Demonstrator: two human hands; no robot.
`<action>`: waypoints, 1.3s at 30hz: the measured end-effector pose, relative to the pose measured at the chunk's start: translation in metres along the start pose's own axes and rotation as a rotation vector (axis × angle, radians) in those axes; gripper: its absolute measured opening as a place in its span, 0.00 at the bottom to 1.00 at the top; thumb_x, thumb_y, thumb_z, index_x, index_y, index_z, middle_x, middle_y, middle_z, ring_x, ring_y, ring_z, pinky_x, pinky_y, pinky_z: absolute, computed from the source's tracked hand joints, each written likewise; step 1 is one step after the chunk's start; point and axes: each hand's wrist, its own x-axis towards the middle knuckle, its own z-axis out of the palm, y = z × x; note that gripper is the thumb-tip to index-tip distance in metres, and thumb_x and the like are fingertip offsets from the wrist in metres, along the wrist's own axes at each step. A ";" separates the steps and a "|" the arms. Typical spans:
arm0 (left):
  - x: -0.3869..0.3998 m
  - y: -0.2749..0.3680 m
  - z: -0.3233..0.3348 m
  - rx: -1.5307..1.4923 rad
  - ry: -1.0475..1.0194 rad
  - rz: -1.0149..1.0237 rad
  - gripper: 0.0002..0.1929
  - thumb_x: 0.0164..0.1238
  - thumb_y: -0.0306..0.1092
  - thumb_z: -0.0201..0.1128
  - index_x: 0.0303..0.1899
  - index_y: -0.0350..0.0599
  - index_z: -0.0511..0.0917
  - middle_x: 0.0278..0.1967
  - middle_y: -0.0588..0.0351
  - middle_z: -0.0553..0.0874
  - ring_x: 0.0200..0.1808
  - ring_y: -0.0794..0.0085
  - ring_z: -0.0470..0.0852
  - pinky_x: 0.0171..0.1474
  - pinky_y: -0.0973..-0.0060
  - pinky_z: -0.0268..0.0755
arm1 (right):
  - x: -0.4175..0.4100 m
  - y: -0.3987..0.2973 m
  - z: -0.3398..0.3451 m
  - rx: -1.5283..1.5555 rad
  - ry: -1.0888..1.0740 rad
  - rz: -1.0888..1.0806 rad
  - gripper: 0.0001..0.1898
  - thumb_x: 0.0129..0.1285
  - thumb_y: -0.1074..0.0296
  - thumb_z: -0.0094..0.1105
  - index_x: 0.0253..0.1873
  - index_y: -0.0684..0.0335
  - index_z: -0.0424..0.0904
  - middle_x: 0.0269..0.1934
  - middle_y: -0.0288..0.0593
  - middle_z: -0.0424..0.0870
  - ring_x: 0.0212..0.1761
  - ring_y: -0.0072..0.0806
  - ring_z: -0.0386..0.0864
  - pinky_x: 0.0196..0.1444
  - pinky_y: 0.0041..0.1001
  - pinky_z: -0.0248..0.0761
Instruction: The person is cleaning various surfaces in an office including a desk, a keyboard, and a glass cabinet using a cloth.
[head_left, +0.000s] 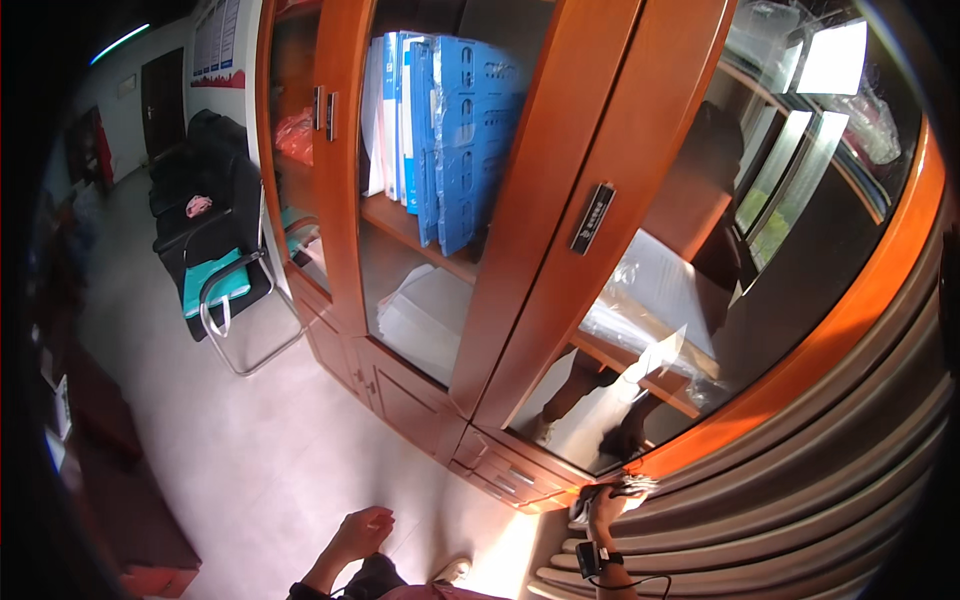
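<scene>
My right hand (606, 510) holds a crumpled grey cloth (586, 501) against the lower right corner of a wooden cabinet with glass doors (566, 225), beside the curtain. A dark device with a cable is strapped to that wrist. My left hand (366, 531) hangs over the floor with its fingers curled; nothing shows in it, though the inside of the hand is hidden. Behind the glass stand blue file holders (465, 142), with stacked papers (427, 311) on the shelf below. The right door's glass reflects a window and a person.
Brown pleated curtains (825, 420) hang at the right. Black chairs (202, 225) line the wall at the left, one bearing a teal bag (217, 281). A dark red piece of furniture (127, 480) stands at the lower left. My shoe (454, 570) is on the floor.
</scene>
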 end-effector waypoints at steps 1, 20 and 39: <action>0.008 0.006 0.001 0.006 -0.022 0.046 0.13 0.61 0.34 0.62 0.45 0.39 0.78 0.37 0.51 0.87 0.40 0.66 0.86 0.43 0.74 0.78 | -0.002 0.037 0.005 0.022 0.206 0.119 0.10 0.57 0.72 0.49 0.36 0.73 0.77 0.26 0.48 0.81 0.25 0.39 0.80 0.30 0.34 0.75; 0.063 -0.049 -0.134 -0.033 0.050 0.233 0.12 0.61 0.30 0.63 0.45 0.38 0.79 0.37 0.51 0.86 0.40 0.68 0.86 0.41 0.72 0.80 | 0.067 -0.693 0.022 -0.418 0.502 -1.636 0.28 0.51 0.73 0.59 0.61 0.55 0.70 0.66 0.54 0.62 0.67 0.53 0.58 0.69 0.43 0.53; 0.205 -0.042 -0.208 0.130 -0.081 0.482 0.11 0.62 0.33 0.62 0.41 0.37 0.80 0.40 0.47 0.84 0.42 0.60 0.83 0.42 0.73 0.78 | 0.080 -0.666 0.000 -0.968 0.542 -1.731 0.23 0.50 0.60 0.61 0.54 0.42 0.74 0.67 0.41 0.60 0.66 0.45 0.58 0.68 0.43 0.48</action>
